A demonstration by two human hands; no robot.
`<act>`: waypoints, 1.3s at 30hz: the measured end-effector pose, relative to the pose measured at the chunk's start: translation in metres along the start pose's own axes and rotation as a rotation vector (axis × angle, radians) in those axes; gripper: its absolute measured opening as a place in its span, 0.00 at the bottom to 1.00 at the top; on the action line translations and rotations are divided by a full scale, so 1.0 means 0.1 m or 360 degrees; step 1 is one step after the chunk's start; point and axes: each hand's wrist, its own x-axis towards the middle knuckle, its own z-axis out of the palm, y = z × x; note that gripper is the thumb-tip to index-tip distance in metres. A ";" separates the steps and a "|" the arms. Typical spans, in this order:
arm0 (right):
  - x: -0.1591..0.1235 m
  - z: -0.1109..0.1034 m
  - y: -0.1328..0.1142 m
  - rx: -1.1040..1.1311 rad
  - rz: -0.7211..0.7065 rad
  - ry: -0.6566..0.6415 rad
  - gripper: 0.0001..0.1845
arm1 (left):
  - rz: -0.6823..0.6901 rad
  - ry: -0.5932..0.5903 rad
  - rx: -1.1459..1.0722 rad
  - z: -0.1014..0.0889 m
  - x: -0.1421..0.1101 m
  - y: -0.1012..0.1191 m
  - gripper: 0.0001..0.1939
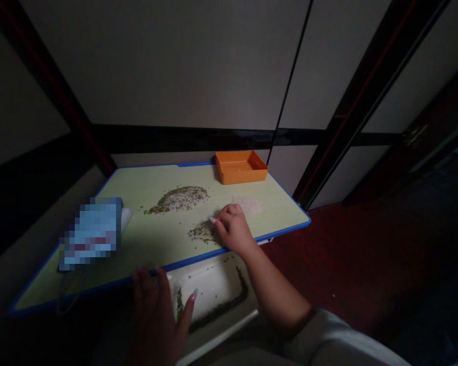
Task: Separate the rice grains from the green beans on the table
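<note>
My right hand [233, 229] rests on a pale green table with a blue rim [282, 231], fingers curled loosely beside a small pile of green beans [201, 233]. A larger pile of mixed green beans and white grains [178, 198] lies toward the middle of the table, and a small heap of white grains [247, 204] sits just beyond my right hand. My left hand [156, 310] grips the near left edge of a white tray [217, 284] held below the table's front edge; green beans line the tray's bottom edge.
An orange tray [240, 166] stands at the table's far edge. A blurred blue object [91, 231] lies on the table's left side. Pale wall panels with dark frames [351, 101] rise behind; dark red floor [347, 254] lies to the right.
</note>
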 end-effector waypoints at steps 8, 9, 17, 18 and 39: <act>-0.01 -0.01 0.00 0.0054 -0.0150 0.0001 0.11 | -0.0014 -0.0037 -0.0001 0.04 -0.02 -0.05 0.44; 0.00 -0.01 0.01 0.0067 -0.0134 0.0011 0.11 | -0.0022 -0.0043 -0.0004 0.04 -0.02 -0.05 0.44; 0.01 0.01 0.04 0.0130 -0.0120 -0.0002 0.11 | -0.0002 -0.0018 -0.0021 0.01 -0.02 -0.03 0.43; 0.01 0.02 0.05 0.0121 -0.0116 -0.0003 0.11 | -0.0004 -0.0025 -0.0017 0.01 -0.02 -0.03 0.43; 0.02 0.02 0.08 0.0344 -0.0106 0.0147 0.13 | -0.0017 0.0014 -0.0014 -0.02 0.04 0.04 0.42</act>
